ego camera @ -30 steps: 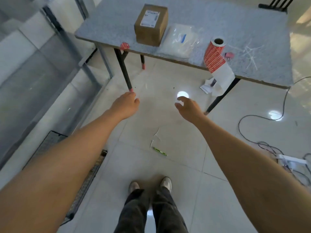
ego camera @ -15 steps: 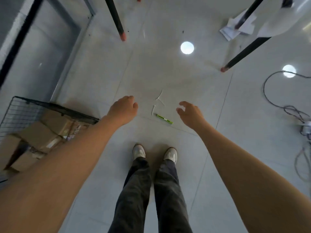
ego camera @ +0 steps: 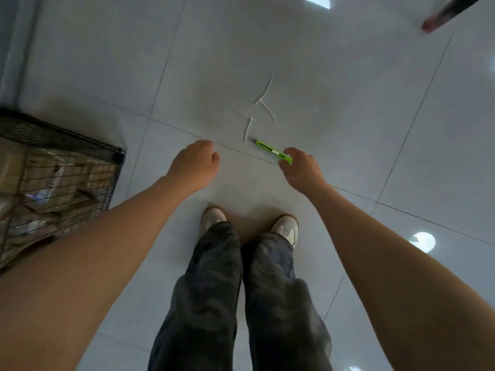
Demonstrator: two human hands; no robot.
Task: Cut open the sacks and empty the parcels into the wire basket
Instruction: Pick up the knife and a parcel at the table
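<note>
A green utility knife [ego camera: 270, 151] lies on the tiled floor in front of my feet. My right hand [ego camera: 301, 170] is down at its near end, thumb and forefinger apart on either side of the handle tip, and the knife still rests flat on the floor. My left hand [ego camera: 192, 167] hovers to the left of the knife, fingers loosely curled in, holding nothing. The black wire basket [ego camera: 80, 144] stands at the left edge with several cardboard parcels [ego camera: 48, 180] inside it. No sack is in view.
Cut white strips [ego camera: 261, 108] lie on the floor just beyond the knife. A dark table leg with a red foot [ego camera: 439, 18] shows at the top right. My shoes [ego camera: 285, 228] stand close behind the hands.
The view has tipped down from the table to the floor. Both hands have dropped toward the floor, and my right hand has closed in on the near end of the knife.
</note>
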